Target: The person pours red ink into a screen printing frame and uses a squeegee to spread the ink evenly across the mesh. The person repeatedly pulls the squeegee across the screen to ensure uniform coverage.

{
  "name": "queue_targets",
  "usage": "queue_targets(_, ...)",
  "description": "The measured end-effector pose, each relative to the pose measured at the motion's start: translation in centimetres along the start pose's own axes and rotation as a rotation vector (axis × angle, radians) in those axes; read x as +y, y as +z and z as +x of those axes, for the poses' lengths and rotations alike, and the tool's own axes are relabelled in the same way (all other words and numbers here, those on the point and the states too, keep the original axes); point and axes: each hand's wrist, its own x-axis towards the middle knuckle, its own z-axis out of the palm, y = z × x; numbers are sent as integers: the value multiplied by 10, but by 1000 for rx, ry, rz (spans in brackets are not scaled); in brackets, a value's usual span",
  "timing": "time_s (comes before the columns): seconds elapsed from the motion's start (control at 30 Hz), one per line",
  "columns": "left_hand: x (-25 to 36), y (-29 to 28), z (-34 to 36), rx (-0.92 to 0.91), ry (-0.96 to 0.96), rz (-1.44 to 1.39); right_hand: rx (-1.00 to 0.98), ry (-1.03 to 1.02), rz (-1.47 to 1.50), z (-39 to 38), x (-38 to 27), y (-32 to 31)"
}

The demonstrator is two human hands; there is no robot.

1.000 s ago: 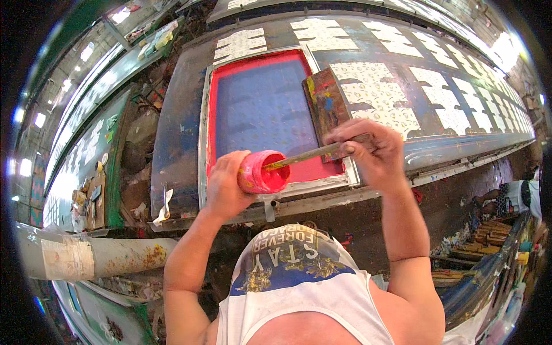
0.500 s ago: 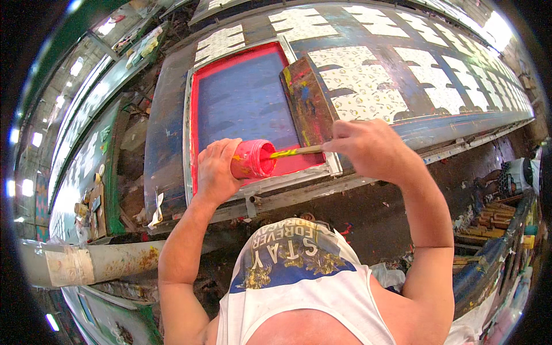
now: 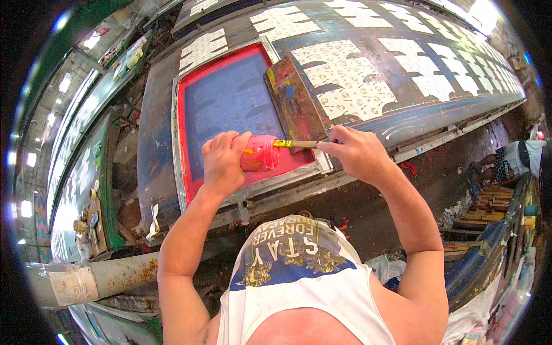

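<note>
My left hand [image 3: 223, 160] grips a small pink paint cup [image 3: 260, 153], tipped on its side with its mouth to the right, over the near edge of a printing screen [image 3: 227, 98] with a red frame and blue mesh. My right hand [image 3: 356, 152] holds a thin wooden stick [image 3: 296, 144] smeared with yellow, its tip inside the cup's mouth. A paint-stained squeegee [image 3: 296, 100] leans on the screen's right side, just beyond my right hand.
The screen lies on a long printing table [image 3: 402, 115] carrying several white printed fabric pieces [image 3: 345, 80]. A metal rail [image 3: 448, 135] edges the table. A rusty taped pipe [image 3: 98, 279] crosses at lower left. Wooden slats [image 3: 489, 213] lie at right.
The cup has tipped further onto its side and the stick has gone deeper into its mouth. My view has shifted, so the screen sits more to the left.
</note>
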Motion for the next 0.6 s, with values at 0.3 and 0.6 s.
queue_targets(0.3, 3, 5, 14, 16, 87, 0, 14, 85, 43, -19, 6, 2)
queue_targets(0.6, -1, 6, 24, -24, 133, 15, 4, 138, 11, -32, 8, -3)
